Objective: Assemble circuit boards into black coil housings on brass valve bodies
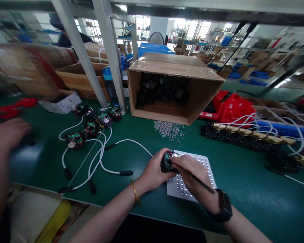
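Your left hand (153, 170) is wrapped around a small black housing with a green circuit board (166, 163), gripping it by its side just over the far left part of a silver metal plate covered in rows of round dimples (173, 193). Your right hand (196, 173) grasps a slim dark rod-shaped tool (201, 182) between thumb and fingers, its working end hidden by your fingertips at the board. A white cable with a black plug (131, 141) runs up to your left hand. Left of you on the green bench (248, 192) lies a cluster of similar open black housings with green boards (75, 140), their white cables trailing toward the edge. Beyond the plate, a loose pile of tiny silvery pins (167, 129) lies before an open brown cardboard box (172, 62) holding dark blocky parts (164, 92). At far left, a co-worker's blurred hand (14, 131) hovers near red objects (17, 106).
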The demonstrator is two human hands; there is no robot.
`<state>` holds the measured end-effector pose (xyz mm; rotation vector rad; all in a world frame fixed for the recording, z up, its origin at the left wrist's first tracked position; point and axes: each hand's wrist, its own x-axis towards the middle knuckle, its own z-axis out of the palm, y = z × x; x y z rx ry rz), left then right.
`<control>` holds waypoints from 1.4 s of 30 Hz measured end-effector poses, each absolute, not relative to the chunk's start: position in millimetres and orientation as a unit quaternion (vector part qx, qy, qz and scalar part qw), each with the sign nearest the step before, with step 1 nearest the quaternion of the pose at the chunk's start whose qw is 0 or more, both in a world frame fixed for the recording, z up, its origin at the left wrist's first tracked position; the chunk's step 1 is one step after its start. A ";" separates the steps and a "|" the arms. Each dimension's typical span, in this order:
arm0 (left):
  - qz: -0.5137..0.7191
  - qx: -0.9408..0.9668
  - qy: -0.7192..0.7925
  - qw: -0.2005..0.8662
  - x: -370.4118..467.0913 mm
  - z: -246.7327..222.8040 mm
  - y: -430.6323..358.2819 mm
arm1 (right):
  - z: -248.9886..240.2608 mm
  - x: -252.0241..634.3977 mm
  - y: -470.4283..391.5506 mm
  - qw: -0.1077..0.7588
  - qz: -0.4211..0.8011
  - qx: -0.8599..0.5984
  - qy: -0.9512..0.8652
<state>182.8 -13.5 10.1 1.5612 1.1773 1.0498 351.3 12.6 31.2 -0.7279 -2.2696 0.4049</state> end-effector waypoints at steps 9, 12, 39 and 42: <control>0.436 0.602 0.511 0.432 189.2 4.2 -17.2 | 45.5 350.8 20.5 0.456 0.543 -0.450 -0.543; 0.489 0.509 0.507 0.494 187.2 -0.5 -15.7 | 28.8 363.4 1.5 0.575 0.494 -0.453 -0.469; 0.139 0.748 0.331 0.558 162.2 21.2 -3.7 | -33.5 381.8 -29.7 0.515 0.430 -0.620 -0.407; 0.118 0.753 0.323 0.562 167.2 20.5 0.1 | -27.6 378.8 -21.0 0.505 0.484 -0.596 -0.393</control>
